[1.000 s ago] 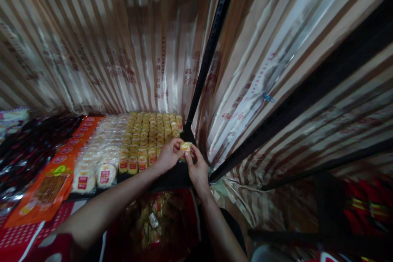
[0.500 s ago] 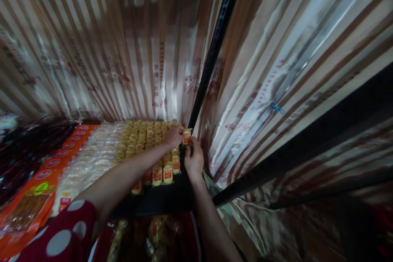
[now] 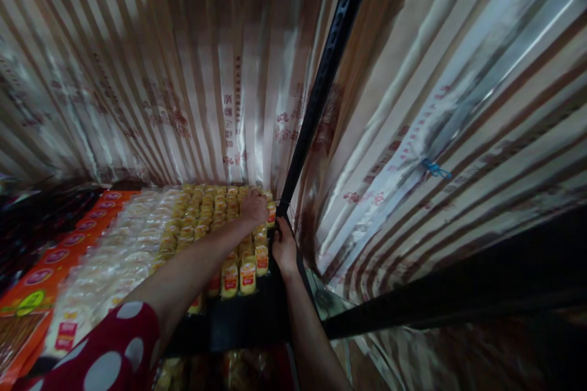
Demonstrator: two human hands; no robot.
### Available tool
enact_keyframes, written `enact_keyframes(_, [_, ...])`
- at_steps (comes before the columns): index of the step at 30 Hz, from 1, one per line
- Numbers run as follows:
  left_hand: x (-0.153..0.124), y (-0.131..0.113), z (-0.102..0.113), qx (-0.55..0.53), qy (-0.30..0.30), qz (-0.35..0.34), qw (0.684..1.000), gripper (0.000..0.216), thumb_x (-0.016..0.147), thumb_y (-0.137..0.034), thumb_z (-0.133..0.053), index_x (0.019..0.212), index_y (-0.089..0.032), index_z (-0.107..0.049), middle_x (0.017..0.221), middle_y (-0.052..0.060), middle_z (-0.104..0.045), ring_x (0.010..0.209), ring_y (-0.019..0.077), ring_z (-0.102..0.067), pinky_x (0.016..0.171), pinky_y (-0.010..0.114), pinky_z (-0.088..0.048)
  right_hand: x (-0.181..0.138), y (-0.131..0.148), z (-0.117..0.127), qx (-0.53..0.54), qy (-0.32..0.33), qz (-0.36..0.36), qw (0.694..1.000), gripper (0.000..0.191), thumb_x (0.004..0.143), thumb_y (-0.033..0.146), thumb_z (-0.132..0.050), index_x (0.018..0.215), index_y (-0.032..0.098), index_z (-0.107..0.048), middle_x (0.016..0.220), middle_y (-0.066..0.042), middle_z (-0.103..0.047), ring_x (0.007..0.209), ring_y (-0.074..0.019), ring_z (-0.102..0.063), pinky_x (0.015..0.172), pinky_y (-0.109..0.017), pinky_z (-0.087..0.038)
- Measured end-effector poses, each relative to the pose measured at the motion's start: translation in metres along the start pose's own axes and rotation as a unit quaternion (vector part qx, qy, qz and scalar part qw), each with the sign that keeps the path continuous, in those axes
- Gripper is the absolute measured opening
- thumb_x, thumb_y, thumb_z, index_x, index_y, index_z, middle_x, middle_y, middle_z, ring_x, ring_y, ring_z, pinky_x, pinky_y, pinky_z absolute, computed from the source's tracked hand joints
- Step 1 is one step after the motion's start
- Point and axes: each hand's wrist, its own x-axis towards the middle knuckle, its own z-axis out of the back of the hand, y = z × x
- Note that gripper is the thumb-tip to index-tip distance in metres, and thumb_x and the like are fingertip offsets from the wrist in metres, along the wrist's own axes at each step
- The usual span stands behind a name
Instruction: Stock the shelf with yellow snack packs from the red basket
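Observation:
My left hand [image 3: 255, 206] reaches over the back right of the stacked rows of small yellow snack packets [image 3: 192, 211]. Its fingers are curled, with the tips against one yellow packet with a red label [image 3: 271, 215] at the rows' right end; part of the grip is hidden behind the hand. To the right, my right hand [image 3: 285, 247] has its fingers stretched up beside the black upright post [image 3: 302, 134], just below that packet, and nothing shows in it. More labelled packets [image 3: 247, 275] stand at the front of the rows.
Clear-wrapped white packets [image 3: 123, 244] and an orange bag row [image 3: 68, 250] lie to the left on the black shelf [image 3: 243, 324]. Striped plastic sheeting [image 3: 206, 73] hangs behind, with a blue tie [image 3: 435, 168] on the right. Below are more wrapped goods [image 3: 238, 369].
The labelled packet has moved left and down, from between both hands to the right end of the rows. Both hands have lowered slightly. The view has shifted a little.

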Motion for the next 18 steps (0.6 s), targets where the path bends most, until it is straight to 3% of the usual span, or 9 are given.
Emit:
enact_keyframes(7, [-0.0010,-0.0059,0.0012,0.056,0.002,-0.004,0.998,0.026,0.075,-0.018,-0.053,0.098,-0.012,-0.064,0.107,0.013,-0.055,0.109,0.0282,-0.044,0.090,0.040,-0.037,-0.0013,-0.0069,-0.0045,-0.046,0.020,0.030,0.998,0.051,0.076,0.009,-0.036,0.124,0.014,-0.054,0.125,-0.010,-0.057,0.118,-0.0203,-0.049,0.102,-0.040,-0.037])
enact_keyframes(13, [-0.0016,-0.0040,0.0005,0.043,0.012,-0.016,0.999,0.023,0.079,-0.018,-0.049,0.095,-0.016,-0.065,0.104,0.011,-0.058,0.109,0.0271,-0.043,0.091,0.040,-0.036,-0.0035,-0.0061,-0.0054,-0.059,0.030,0.065,0.996,0.060,0.071,0.004,-0.035,0.128,0.018,-0.051,0.120,-0.007,-0.061,0.111,-0.0195,-0.054,0.100,-0.039,-0.039])
enact_keyframes(18, [-0.0059,-0.0097,0.0068,0.040,0.005,-0.003,0.999,0.026,0.077,-0.018,-0.051,0.099,-0.012,-0.063,0.106,0.014,-0.057,0.109,0.0281,-0.044,0.091,0.040,-0.037,-0.0065,-0.0025,-0.0060,-0.069,0.025,0.034,0.997,0.059,0.074,0.006,-0.033,0.130,0.016,-0.048,0.116,-0.010,-0.062,0.106,-0.0201,-0.055,0.096,-0.038,-0.042])
